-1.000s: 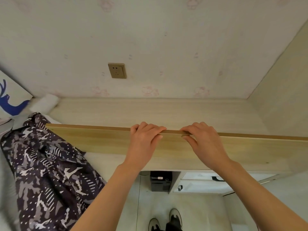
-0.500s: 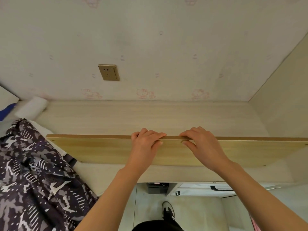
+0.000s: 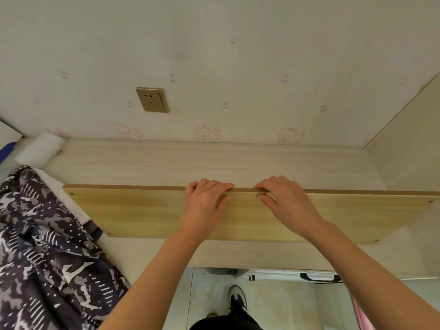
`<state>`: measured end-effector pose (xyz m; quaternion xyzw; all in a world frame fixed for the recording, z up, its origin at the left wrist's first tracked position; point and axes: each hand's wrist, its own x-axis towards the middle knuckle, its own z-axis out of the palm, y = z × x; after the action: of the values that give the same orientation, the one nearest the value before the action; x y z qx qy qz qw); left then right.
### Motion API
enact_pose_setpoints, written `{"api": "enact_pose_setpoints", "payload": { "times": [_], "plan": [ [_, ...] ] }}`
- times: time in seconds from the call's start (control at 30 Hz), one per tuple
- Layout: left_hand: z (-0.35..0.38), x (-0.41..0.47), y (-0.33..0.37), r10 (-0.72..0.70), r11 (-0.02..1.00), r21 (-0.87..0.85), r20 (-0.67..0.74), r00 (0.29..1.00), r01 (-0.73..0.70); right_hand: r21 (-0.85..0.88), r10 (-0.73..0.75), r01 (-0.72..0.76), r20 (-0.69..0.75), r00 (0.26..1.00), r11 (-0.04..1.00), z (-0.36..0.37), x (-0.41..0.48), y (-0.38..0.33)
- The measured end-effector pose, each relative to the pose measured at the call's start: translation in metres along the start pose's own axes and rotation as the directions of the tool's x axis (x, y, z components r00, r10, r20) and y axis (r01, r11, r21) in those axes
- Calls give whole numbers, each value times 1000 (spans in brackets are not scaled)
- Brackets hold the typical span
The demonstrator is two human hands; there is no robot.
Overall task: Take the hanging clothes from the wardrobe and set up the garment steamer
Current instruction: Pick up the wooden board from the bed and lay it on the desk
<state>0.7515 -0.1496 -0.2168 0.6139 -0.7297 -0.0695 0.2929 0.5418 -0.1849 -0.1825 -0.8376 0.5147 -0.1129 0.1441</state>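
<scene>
Item: your left hand (image 3: 204,203), at mid-frame, its fingers (image 3: 209,183) curled over the top edge of a wooden board (image 3: 142,210), thumb pressed on the near face. Item: your right hand (image 3: 285,203), just beside the left and not touching it, gripping the same edge in the same manner, with a short stretch of bare edge between the two. Item: the wooden board itself, long, light yellow-brown, brown along the top edge, with small round holes near its corners; it spans from left of centre to the right margin, held in front of a pale wooden ledge (image 3: 190,163). Item: one patterned garment (image 3: 47,258), dark purple-grey with white dashes, dots and blotches, lying bunched at the lower left, just beside the left end of the board; you touch it with neither hand. Whether it sits on a hanger cannot be told. Item: wall (image 3: 238,55), pale paper with faint pink cartoon figures, rising behind the ledge. Item: one gold-coloured wall socket (image 3: 152,99), set above the ledge, left of centre. Item: one white roll (image 3: 39,148), at the far left end of the ledge, above the garment. Item: pale side panel (image 3: 409,129), closing the ledge on the right. Item: one shoe (image 3: 237,296), dark with a white sole, on the light floor (image 3: 273,303) below your arms. Item: one black handle (image 3: 319,277), low under the ledge, right of the shoe. Item: one pink strip (image 3: 357,313) at the bottom right, too little in view to identify.
</scene>
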Motion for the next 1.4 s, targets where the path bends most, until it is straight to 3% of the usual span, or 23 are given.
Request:
{"api": "enact_pose_setpoints", "payload": {
  "times": [0.13, 0.37, 0.57, 0.73, 0.9, 1.4],
  "plan": [
    [8, 8, -8, 68, 990, 127, -9, 998, -66, -48, -18, 20, 37, 999, 999, -1, 19, 6],
    [24, 12, -22, 41, 962, 269, 60, 997, -55, -79, -18, 23, 67, 998, 997, 9, 52, 17],
    [38, 12, -41, -98, 958, 281, 154, 983, 51, -141, 26, -4, 156, 987, 990, 26, 83, 29],
    [63, -21, -73, -289, 923, 343, 318, 903, 175, -155, 83, -43, 265, 961, 987, 55, 115, 46],
    [82, -42, -97, -446, 874, 380, 382, 810, 302, -156, 132, -79, 366, 921, 985, 82, 140, 61],
    [102, -60, -108, -507, 850, 408, 467, 724, 332, -78, 167, -148, 532, 830, 986, 122, 147, 76]
  ]
}}
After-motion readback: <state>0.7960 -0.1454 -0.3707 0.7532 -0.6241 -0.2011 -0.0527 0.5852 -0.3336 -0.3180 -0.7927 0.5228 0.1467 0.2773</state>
